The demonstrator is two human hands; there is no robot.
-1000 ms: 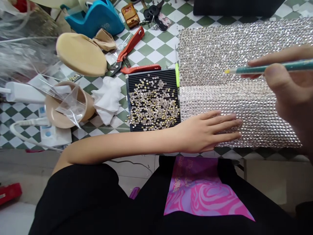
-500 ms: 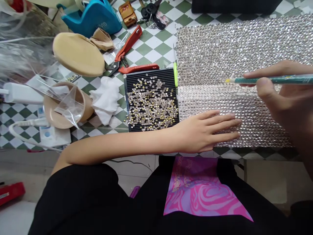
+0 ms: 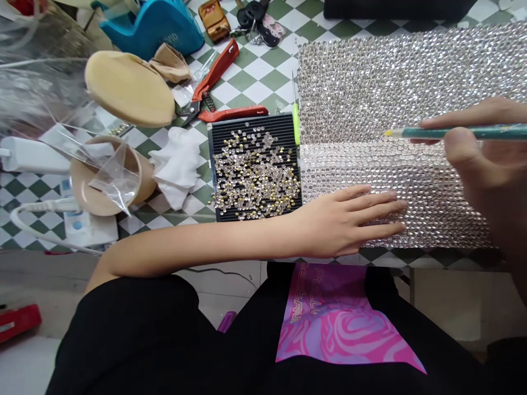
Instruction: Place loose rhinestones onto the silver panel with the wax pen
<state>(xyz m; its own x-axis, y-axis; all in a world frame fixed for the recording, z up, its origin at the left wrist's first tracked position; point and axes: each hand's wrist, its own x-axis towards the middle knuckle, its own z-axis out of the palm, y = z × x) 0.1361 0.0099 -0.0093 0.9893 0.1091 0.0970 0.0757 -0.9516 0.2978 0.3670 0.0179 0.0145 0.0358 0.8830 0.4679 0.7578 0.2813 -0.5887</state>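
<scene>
Checked tabletop (image 3: 255, 74); glittering silver rhinestone sheet (image 3: 382, 93); teal pen (image 3: 424, 133), yellow-tipped.

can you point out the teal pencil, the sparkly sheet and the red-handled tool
Teal pencil (image 3: 430, 133): head view, on the shaft, near its tip.
Sparkly sheet (image 3: 395, 88): head view, on its upper part.
Red-handled tool (image 3: 216, 70): head view, on its upper handle.

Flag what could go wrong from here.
Loose stones could scatter: the left forearm runs right along the near side of the black tray.

The teal pen in the right hand might dislodge pieces from the glittery sheet under its tip.

The green-handled pick beside it might prick someone.
</scene>
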